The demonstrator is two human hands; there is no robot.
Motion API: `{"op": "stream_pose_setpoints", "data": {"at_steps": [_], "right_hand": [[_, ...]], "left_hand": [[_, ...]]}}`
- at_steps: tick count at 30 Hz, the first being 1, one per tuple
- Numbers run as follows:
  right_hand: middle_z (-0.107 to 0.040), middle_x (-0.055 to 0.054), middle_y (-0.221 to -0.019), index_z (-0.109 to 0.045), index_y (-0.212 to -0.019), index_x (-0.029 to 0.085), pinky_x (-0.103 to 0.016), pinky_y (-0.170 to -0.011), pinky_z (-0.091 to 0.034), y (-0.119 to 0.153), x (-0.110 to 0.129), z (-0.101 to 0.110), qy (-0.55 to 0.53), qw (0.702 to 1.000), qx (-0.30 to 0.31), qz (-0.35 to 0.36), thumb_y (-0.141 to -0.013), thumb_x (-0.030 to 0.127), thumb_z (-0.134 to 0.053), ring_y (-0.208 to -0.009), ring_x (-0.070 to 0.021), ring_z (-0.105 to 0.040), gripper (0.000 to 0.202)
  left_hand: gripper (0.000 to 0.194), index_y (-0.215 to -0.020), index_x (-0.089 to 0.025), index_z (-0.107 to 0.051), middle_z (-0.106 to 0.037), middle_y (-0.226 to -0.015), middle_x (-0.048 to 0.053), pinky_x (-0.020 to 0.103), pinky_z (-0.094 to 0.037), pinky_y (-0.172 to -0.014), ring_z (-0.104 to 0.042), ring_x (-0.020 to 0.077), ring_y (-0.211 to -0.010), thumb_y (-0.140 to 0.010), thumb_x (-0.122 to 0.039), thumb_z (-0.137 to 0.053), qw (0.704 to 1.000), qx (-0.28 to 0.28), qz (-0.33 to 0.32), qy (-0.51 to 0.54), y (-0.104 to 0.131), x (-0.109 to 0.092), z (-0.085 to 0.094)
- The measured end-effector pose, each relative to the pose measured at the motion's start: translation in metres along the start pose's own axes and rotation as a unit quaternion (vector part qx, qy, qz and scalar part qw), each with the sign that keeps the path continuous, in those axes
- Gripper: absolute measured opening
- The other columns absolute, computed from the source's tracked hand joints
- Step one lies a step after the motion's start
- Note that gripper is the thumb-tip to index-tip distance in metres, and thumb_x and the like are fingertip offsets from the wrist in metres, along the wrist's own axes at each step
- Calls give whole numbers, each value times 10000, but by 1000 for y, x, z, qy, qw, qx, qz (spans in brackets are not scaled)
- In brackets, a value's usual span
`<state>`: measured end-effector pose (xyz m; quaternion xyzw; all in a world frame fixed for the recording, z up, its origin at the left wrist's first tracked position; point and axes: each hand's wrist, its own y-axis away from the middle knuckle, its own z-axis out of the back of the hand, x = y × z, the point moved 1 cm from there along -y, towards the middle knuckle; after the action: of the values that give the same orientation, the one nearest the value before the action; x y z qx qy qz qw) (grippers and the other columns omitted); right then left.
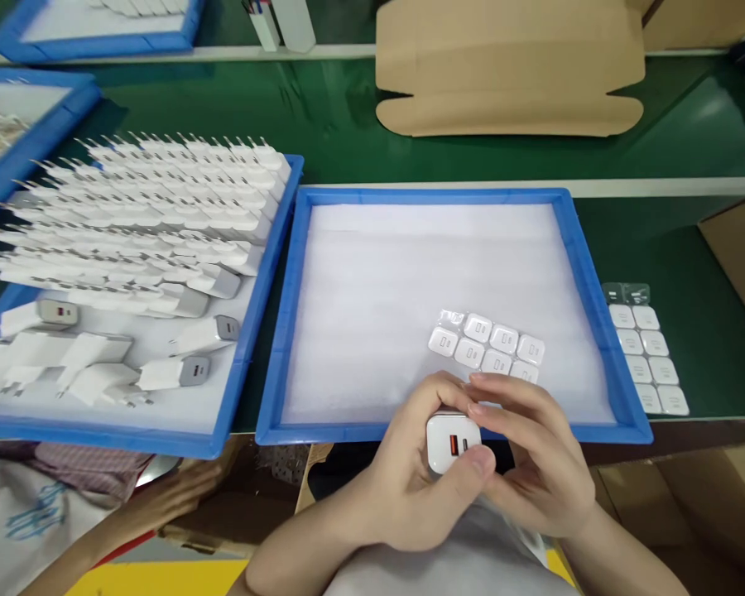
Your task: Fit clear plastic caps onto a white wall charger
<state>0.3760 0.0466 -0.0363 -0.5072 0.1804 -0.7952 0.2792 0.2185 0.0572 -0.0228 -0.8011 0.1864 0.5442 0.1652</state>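
Observation:
A white charger plug (452,443) with an orange USB port is held in both hands just below the near rim of a blue tray (587,273). My left hand (419,488) wraps it from the left, thumb over its lower face. Fingertips of my right hand (537,455) press on its top from the right. On the tray's white foam lies a sheet of small clear stickers (487,343), just beyond my fingers.
A second blue tray (264,273) at left carries rows of white chargers (142,219) and a few loose ones. Another sticker sheet (646,352) lies on the green table at right. Folded cardboard (509,74) is at the back. Another person's hand (177,492) shows lower left.

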Motion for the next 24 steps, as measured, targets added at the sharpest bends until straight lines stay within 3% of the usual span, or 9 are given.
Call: {"op": "stream_pose_setpoints", "data": {"at_steps": [3, 5, 8, 10, 12, 15, 18, 20, 24], "right_hand": [[-547, -155, -1436, -486, -1465, 199, -462, -1065, -566, -3, 3, -3, 41, 997, 70, 0, -919, 110, -604, -1384, -307, -521, 566], [-584, -131, -1428, -508, -1415, 209, -452, -1114, -527, -10, 5, -5, 36, 994, 99, 3, -917, 107, -591, -1438, -291, -474, 515], [-661, -86, -1355, -491, -1384, 258, -374, -1058, -564, -35, 2, -5, 0, 991, 133, -7, -921, 119, -582, -1360, -250, -570, 492], [-695, -64, -1283, -510, -1363, 295, -332, -933, -609, -67, -8, -5, 2, 986, 162, -38, -937, 187, -608, -1193, -240, -680, 450], [-714, -71, -1170, -595, -1269, 290, -355, -833, -610, -110, -28, -12, 43, 982, 179, -41, -933, 306, -646, -1019, -256, -717, 340], [-707, -89, -1073, -643, -1180, 234, -376, -793, -563, -177, -70, -41, 153, 969, 187, -53, -847, 307, -706, -947, -270, -689, 347], [-700, -134, -1044, -638, -1089, 156, -372, -754, -526, -228, -108, -87, 172, 965, 183, -71, -793, 223, -716, -858, -260, -672, 313], [-690, -131, -984, -648, -969, 151, -379, -757, -518, -248, -123, -116, 175, 964, 185, -71, -757, 174, -702, -814, -257, -658, 221], [-649, -114, -991, -662, -997, 147, -422, -832, -539, -266, -133, -153, 165, 966, 192, -54, -691, 134, -702, -800, -260, -659, 309]], "left_hand": [[234, -1157, -271, -420, -453, -978, 2, 256, -377, -700, -426, 103, -756, -1000, -349, -576, 998, -12, -21, 53, 2, 2, 1], [440, -1292, -291, -363, -479, -1105, 46, 312, -432, -803, -513, 157, -910, -968, -484, -590, 997, -17, -53, 62, 5, 1, 6], [665, -1446, -260, -306, -457, -1319, 135, 456, -416, -1035, -481, 300, -1243, -943, -639, -520, 995, -44, -84, -35, 17, -5, 22], [548, -1438, -263, -370, -431, -1401, 138, 486, -333, -1147, -402, 320, -1363, -989, -552, -491, 974, -122, -96, -163, 32, -13, 39], [348, -1350, -283, -466, -454, -1387, 112, 461, -320, -1163, -410, 290, -1365, -1019, -386, -492, 914, -249, -113, -298, 50, -22, 61], [204, -1195, -260, -540, -529, -1254, 98, 433, -385, -1111, -509, 262, -1259, -995, -230, -510, 750, -442, -131, -474, 80, -37, 99], [218, -1166, -211, -559, -562, -1215, 133, 480, -425, -1078, -547, 302, -1226, -951, -213, -523, 596, -514, -60, -614, 105, -47, 131], [309, -1209, -192, -576, -578, -1266, 161, 543, -419, -1073, -539, 349, -1246, -903, -183, -530, 561, -512, -9, -651, 116, -48, 147], [526, -1330, -222, -585, -581, -1440, 141, 619, -407, -1029, -507, 406, -1292, -832, -82, -487, 558, -434, 95, -700, 122, -48, 165]]}}
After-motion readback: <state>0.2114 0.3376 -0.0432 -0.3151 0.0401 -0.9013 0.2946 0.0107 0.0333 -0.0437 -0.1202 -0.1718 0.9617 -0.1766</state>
